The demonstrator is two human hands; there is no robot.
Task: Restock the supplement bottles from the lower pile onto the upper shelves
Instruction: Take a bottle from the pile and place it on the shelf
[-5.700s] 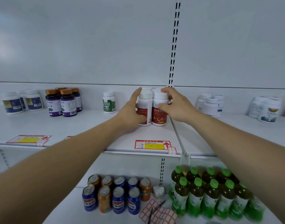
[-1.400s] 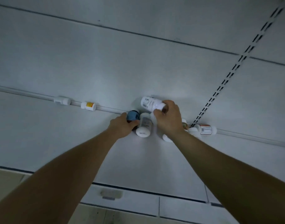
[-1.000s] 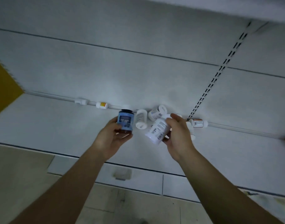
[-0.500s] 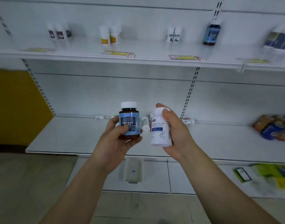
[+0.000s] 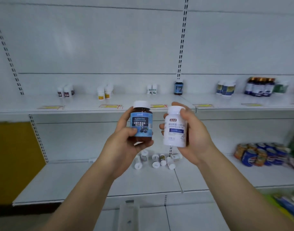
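Observation:
My left hand (image 5: 124, 145) grips a dark bottle with a blue label and white cap (image 5: 141, 121), held upright in front of me. My right hand (image 5: 193, 139) grips a white bottle with a blue-striped label (image 5: 175, 127), also upright. Behind and below them, a pile of several white bottles (image 5: 157, 160) lies on its side at the back of the lower shelf (image 5: 76, 179). The upper shelf (image 5: 86, 102) carries small groups of standing bottles, among them a matching blue-label bottle (image 5: 178, 87) by the upright.
More bottle groups (image 5: 226, 87) and dark bottles (image 5: 259, 87) stand on the upper shelf to the right. Drink cans (image 5: 259, 155) sit on the lower shelf at right. A yellow panel (image 5: 12, 162) is at left. Price tags (image 5: 110, 106) line the upper shelf edge.
Both hands picked bottles out of the lower pile and raised them. My view has tilted up, so the upper shelf sits lower in view behind the two bottles.

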